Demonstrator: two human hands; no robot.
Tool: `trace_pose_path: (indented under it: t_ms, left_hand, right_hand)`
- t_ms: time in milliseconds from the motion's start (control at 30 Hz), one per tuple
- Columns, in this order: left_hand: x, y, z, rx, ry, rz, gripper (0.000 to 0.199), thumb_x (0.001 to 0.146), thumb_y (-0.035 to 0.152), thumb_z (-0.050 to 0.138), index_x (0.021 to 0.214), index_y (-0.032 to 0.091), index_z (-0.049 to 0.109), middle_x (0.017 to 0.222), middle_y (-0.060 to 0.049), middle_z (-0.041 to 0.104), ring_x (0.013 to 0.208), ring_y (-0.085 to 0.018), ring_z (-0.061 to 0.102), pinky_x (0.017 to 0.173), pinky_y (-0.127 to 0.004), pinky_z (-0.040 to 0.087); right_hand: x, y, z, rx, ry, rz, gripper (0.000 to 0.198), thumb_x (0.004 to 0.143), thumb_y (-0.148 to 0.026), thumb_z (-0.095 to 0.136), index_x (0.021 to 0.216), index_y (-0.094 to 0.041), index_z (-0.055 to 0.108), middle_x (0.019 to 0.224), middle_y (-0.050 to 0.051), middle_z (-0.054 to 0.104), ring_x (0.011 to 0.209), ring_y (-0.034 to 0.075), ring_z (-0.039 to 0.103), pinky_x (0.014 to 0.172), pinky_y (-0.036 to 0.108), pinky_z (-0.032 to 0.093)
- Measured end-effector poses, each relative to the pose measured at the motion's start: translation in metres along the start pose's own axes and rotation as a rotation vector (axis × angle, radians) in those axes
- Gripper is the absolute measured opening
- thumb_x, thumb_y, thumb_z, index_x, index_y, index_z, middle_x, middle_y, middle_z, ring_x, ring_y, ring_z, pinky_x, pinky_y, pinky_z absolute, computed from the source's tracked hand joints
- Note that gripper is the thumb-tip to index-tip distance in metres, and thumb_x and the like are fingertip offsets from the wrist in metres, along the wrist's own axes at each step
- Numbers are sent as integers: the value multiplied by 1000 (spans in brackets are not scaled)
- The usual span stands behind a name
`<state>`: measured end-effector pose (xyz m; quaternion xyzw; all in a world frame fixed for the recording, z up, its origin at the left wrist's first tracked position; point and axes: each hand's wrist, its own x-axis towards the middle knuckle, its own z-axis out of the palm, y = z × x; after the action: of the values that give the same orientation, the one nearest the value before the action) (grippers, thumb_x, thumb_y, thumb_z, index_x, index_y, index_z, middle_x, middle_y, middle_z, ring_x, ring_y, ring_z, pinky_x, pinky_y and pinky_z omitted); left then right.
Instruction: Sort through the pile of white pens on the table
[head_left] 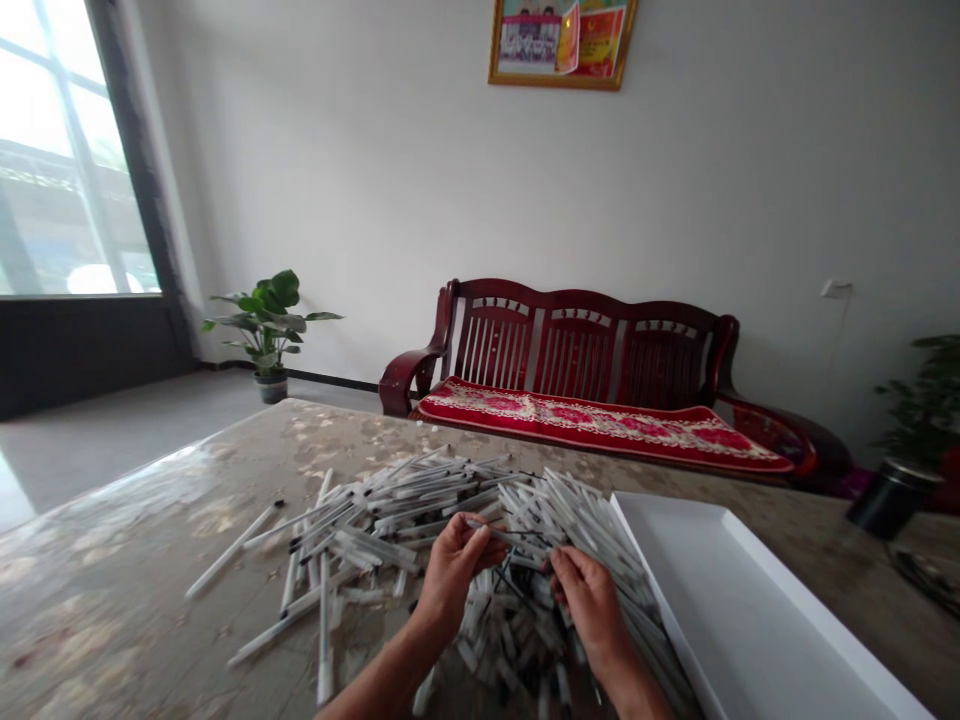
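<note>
My left hand [450,565] is closed in a pinch on a slim pen [474,524] over the middle of the pile. Close by on the right, my right hand [591,602] is also closed, thumb against fingers. A thin dark rod, like a pen refill [521,534], stretches across the gap between the hands; its right end comes near my right fingertips, which hide what they hold. Beneath and around both hands lies a heap of whitish translucent pen barrels [420,490], several with black ends. Short clear and dark pieces, perhaps caps [502,630], are piled nearer to me.
A shallow white box [757,610] stands right of the heap on the patterned table [112,600]. One loose pen [232,550] lies at the left. A black canister [892,497] stands at the far right. Beyond the table is a wooden bench [577,340].
</note>
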<state>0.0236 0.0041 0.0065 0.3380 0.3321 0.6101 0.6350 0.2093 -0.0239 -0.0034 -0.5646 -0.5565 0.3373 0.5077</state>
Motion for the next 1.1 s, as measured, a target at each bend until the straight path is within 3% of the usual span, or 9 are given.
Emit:
trace_pose_path:
  t_ms: [100, 233, 333, 467, 533, 700, 833, 900, 1100]
  left_hand:
    - [0, -3, -1, -3, 32, -8, 52, 58, 50, 89, 84, 18, 57, 75, -3, 75, 67, -17, 73, 66, -28, 60]
    - [3, -3, -2, -12, 58, -21, 53, 55, 51, 89, 81, 18, 56, 72, -2, 74, 67, -18, 73, 66, -28, 61]
    - [4, -4, -3, -15, 65, -13, 54, 54, 50, 90, 81, 18, 56, 71, -1, 73, 67, -17, 73, 65, -27, 61]
    - [4, -5, -3, -12, 59, -15, 55, 53, 50, 90, 81, 18, 55, 71, -1, 74, 66, -18, 74, 65, -28, 61]
    - [4, -5, -3, -11, 57, -17, 55, 53, 50, 90, 80, 18, 55, 73, -2, 75, 67, -18, 74, 65, -28, 61]
    - [4, -5, -2, -22, 64, -20, 54, 53, 49, 91, 79, 18, 55, 74, -3, 76, 67, -18, 74, 65, -27, 61]
    - [4, -5, -2, -18, 55, -26, 55, 52, 49, 92, 79, 18, 56, 73, -3, 76, 66, -18, 74, 65, -28, 61]
    - [4, -6, -3, -16, 60, -25, 55, 52, 49, 92, 79, 18, 56, 75, -4, 76, 66, -18, 74, 65, -28, 62]
    - [5, -7, -4, -34, 82, -27, 56, 51, 50, 92, 78, 18, 56, 72, -3, 75, 67, -18, 74, 65, -27, 62]
  right_hand:
    - [2, 2, -2, -96, 54, -143, 44, 85, -60, 56, 77, -20, 75, 60, 3, 67, 55, 19, 63, 51, 26, 49]
    - [3, 5, -2, -149, 128, -283, 33, 84, -49, 62, 93, -22, 78, 89, 7, 77, 85, 24, 71, 79, 30, 55]
    - [3, 8, -1, -111, 92, -202, 41, 87, -56, 57, 99, -21, 76, 84, 7, 77, 75, 23, 72, 67, 28, 57]
    - [4, 11, 1, -94, 62, -118, 50, 91, -61, 45, 77, -21, 73, 59, 3, 67, 53, 20, 64, 48, 26, 51]
    - [4, 10, 2, -116, 95, -157, 44, 89, -57, 51, 76, -21, 72, 61, 3, 68, 56, 20, 65, 52, 26, 52]
    - [4, 8, 2, -84, 145, -219, 36, 86, -50, 59, 99, -20, 75, 90, 7, 76, 80, 23, 71, 71, 28, 56]
    - [6, 11, 2, -137, 94, -132, 46, 91, -58, 47, 83, -21, 74, 61, 2, 66, 55, 19, 63, 50, 26, 49]
    - [6, 13, 3, -178, 97, -144, 44, 89, -56, 50, 76, -21, 72, 57, 1, 64, 54, 19, 62, 51, 26, 49]
    - [5, 11, 3, -131, 153, -244, 28, 83, -42, 61, 97, -22, 74, 96, 6, 76, 88, 22, 71, 79, 28, 55]
